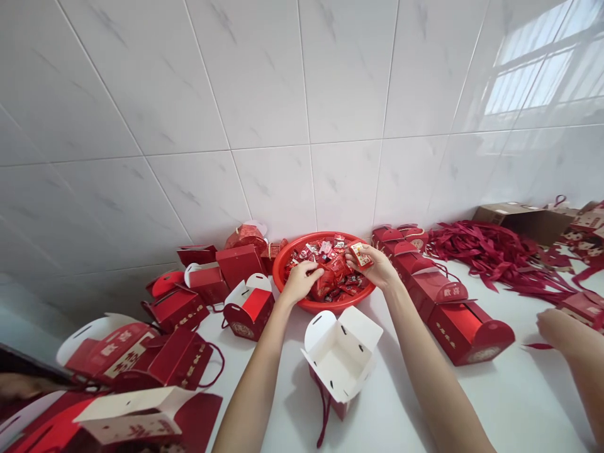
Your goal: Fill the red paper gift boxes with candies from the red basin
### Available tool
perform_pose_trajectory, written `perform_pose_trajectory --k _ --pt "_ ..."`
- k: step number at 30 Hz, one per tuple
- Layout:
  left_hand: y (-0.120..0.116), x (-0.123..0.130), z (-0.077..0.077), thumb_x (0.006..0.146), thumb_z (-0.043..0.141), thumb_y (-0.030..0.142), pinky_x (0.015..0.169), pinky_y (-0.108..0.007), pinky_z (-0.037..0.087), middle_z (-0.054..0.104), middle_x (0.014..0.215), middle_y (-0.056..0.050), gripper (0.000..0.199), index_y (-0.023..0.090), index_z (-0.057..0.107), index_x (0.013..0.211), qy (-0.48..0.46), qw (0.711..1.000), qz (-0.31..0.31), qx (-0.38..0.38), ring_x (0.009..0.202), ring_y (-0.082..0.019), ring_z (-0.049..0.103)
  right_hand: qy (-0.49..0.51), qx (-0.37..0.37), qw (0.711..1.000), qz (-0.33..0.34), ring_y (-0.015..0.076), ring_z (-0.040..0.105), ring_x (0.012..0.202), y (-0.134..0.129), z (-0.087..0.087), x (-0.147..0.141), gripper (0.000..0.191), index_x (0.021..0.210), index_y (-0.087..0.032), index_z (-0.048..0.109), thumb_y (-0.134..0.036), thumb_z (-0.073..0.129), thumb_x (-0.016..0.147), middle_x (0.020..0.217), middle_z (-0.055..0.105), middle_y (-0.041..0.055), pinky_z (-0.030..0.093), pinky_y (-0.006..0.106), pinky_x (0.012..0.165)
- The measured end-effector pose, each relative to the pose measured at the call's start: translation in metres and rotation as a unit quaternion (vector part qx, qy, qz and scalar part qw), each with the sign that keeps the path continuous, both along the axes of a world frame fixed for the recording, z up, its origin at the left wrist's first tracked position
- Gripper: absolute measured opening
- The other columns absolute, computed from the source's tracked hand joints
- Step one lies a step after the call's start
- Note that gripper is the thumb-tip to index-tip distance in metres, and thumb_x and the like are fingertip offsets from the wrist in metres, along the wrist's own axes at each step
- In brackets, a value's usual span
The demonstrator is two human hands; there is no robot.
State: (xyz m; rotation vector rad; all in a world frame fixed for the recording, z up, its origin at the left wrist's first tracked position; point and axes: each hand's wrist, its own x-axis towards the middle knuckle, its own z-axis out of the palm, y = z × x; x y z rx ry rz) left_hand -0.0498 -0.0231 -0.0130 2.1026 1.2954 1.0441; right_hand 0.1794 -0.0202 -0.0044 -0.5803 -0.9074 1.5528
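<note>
Both my hands are over a round red plastic basket full of wrapped candies, mostly red. My left hand is at its left side with thumb and fingers pinched together by a shiny red wrapper; what the fingertips hold, if anything, I cannot make out. At the right rim, my right hand grips a small printed packet in white, red and yellow. In front of the basket, between my forearms, stands an opened gift box. Its white inside shows slots and nothing lies in it; a dark red cord hangs down its side.
Red gift boxes crowd the left side, several with lids raised. A row of closed boxes lines the right. Beyond lie heaped dark red ribbons and a cardboard box. Another person's hand is at far right. A tiled wall stands behind.
</note>
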Motion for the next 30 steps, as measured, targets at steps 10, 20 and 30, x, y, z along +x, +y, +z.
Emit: perform_pose_trajectory --k 10,20,30 --pt "0.004 -0.005 -0.008 0.086 0.054 0.028 0.073 -0.030 0.049 0.069 0.073 -0.002 0.021 0.017 0.068 0.076 -0.091 0.988 0.114 0.044 0.072 -0.019 0.062 -0.183 0.089 0.970 -0.134 0.0213 0.069 0.077 -0.010 0.007 -0.012 0.027 0.088 -0.021 0.065 -0.036 0.072 0.067 0.088 0.072 0.0027 0.054 0.032 0.070" --pt "0.003 -0.005 -0.012 0.071 0.065 0.006 0.104 -0.043 0.049 0.071 0.110 -0.007 0.027 0.022 0.075 0.091 -0.052 0.977 0.159 0.134 0.111 -0.026 0.064 -0.732 0.084 0.674 -0.055 0.0285 0.067 0.094 -0.015 -0.007 -0.031 0.019 0.079 -0.020 0.063 -0.009 0.070 0.066 0.092 0.071 0.0096 0.045 0.031 0.072" --pt "-0.005 0.000 -0.006 0.075 0.064 0.005 0.095 -0.041 0.052 0.075 0.094 -0.006 0.018 0.020 0.074 0.079 -0.010 0.986 0.121 0.111 0.095 -0.023 0.069 -0.699 0.070 0.710 -0.059 0.0209 0.067 0.091 0.005 -0.025 -0.030 0.007 0.081 -0.021 0.068 -0.025 0.073 0.078 0.087 0.071 0.0100 0.049 0.030 0.075"
